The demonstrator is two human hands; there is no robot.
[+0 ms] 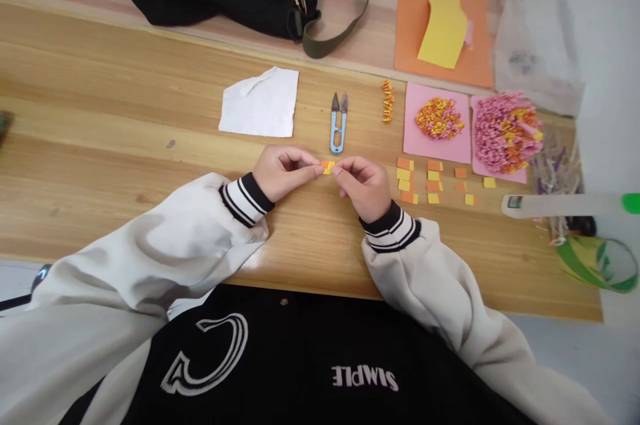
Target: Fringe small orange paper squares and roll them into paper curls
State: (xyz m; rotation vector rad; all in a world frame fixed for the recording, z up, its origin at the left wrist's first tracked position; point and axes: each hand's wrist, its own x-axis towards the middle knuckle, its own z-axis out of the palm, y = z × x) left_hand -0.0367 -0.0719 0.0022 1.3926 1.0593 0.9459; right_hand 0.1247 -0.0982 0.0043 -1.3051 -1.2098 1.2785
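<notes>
Left hand (283, 172) and right hand (363, 185) pinch an orange paper piece (328, 166) above the wooden table (125, 112)

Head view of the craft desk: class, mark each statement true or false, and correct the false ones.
1. The left hand and right hand pinch one small orange-yellow paper piece between them. True.
2. The blue snips are held in the right hand. False: they lie untouched on the desk beyond the hands.
3. Cut orange and yellow squares lie in rows right of the right hand. True.
4. The white sheet lies on a pink card. False: it lies on bare wood left of the snips; the pink cards carry rolled paper bits.
</notes>
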